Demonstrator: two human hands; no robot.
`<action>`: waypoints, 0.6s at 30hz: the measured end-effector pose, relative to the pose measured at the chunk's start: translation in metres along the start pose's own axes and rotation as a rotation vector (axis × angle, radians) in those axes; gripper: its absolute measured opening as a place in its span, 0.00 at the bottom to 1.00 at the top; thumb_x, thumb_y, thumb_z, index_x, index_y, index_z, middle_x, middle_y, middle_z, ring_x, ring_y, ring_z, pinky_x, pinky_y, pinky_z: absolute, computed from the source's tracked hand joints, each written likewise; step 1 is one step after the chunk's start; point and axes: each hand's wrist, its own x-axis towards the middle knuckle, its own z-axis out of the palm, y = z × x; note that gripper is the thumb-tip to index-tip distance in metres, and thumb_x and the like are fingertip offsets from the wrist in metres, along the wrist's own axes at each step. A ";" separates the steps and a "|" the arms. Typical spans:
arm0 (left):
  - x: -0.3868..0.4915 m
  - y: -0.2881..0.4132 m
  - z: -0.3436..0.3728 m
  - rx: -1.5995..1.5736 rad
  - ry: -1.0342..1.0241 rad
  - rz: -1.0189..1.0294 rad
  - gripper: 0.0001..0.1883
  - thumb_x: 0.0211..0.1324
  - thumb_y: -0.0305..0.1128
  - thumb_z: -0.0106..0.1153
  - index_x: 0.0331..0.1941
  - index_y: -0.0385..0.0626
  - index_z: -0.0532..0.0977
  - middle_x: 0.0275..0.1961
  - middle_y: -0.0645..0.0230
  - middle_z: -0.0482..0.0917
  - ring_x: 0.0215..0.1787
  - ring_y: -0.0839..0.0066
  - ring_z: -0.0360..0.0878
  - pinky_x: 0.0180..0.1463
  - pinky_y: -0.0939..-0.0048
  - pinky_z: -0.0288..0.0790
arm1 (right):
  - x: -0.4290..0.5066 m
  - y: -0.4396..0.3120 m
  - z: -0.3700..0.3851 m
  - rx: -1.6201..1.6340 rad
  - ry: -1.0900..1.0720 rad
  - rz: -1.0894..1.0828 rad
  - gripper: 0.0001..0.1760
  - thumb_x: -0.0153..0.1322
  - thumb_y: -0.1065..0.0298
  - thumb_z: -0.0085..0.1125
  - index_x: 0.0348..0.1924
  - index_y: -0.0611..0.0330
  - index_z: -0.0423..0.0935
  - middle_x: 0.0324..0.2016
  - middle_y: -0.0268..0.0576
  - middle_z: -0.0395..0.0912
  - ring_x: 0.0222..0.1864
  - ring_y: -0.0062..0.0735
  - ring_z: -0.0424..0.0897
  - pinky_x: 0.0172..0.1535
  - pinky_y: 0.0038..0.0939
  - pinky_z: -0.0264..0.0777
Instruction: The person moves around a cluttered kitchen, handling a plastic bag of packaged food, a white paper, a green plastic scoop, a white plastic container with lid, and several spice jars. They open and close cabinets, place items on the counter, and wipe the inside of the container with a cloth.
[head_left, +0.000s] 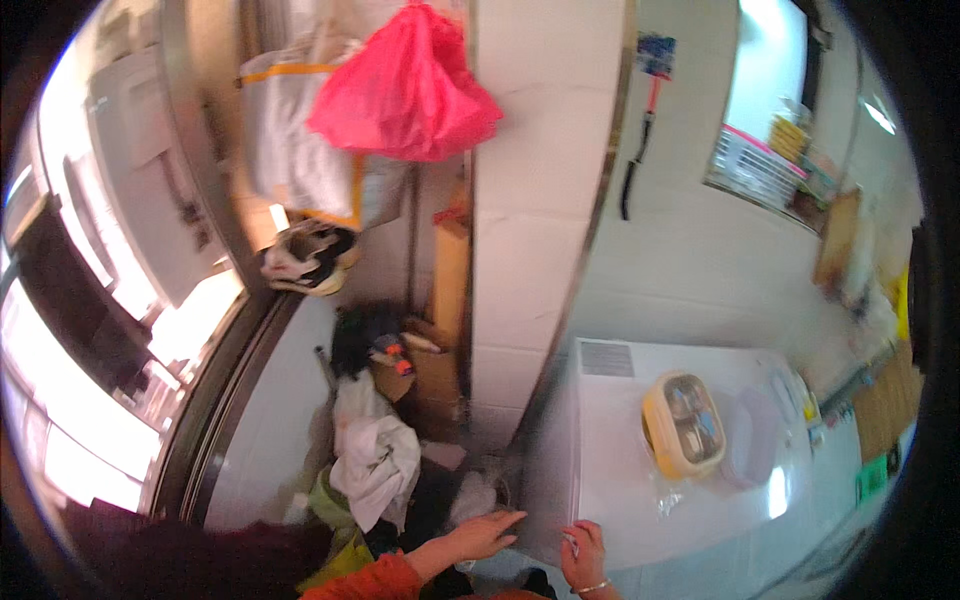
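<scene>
My left hand (480, 534), in an orange sleeve (371, 579), reaches across the bottom middle with nothing in it, fingers extended and thumb apart. To its right, my right hand (585, 559) is curled beside the near left corner of a white cabinet-like appliance (611, 450). A small whitish item (574, 546) shows between its fingers; what it is cannot be made out. A bracelet circles the right wrist. On the appliance top sits a yellow-rimmed compartment lunch box (684, 425), with a translucent plastic lid or tray (752, 437) to its right. Clear plastic wrap (670, 501) lies by the box.
A pink plastic bag (409, 90) hangs at the top, beside a white bag with orange trim (289, 135). White cloth (382, 461) and other items are heaped below, left of a tiled pillar (536, 247). A fly swatter (646, 124) hangs on the wall. Cardboard (889, 409) lies at right.
</scene>
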 end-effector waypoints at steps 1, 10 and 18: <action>0.006 0.008 0.011 -0.023 0.028 -0.002 0.28 0.66 0.39 0.50 0.67 0.47 0.59 0.58 0.53 0.73 0.54 0.55 0.76 0.55 0.61 0.71 | -0.008 0.011 -0.011 -0.010 0.004 -0.002 0.17 0.62 0.73 0.60 0.45 0.61 0.76 0.48 0.53 0.70 0.52 0.53 0.71 0.56 0.44 0.66; 0.029 0.054 0.054 0.015 0.413 -0.187 0.27 0.63 0.37 0.53 0.64 0.45 0.63 0.59 0.51 0.73 0.56 0.55 0.75 0.57 0.62 0.70 | -0.029 0.068 -0.050 0.108 -0.138 -0.271 0.18 0.66 0.74 0.55 0.50 0.64 0.72 0.52 0.58 0.67 0.54 0.57 0.68 0.59 0.46 0.63; 0.006 -0.027 -0.059 -0.165 1.207 -0.416 0.25 0.57 0.33 0.58 0.59 0.41 0.67 0.51 0.54 0.79 0.39 0.65 0.81 0.47 0.66 0.73 | 0.029 0.030 -0.025 0.148 -0.176 -0.317 0.17 0.68 0.71 0.55 0.50 0.65 0.72 0.52 0.57 0.67 0.56 0.56 0.67 0.60 0.46 0.62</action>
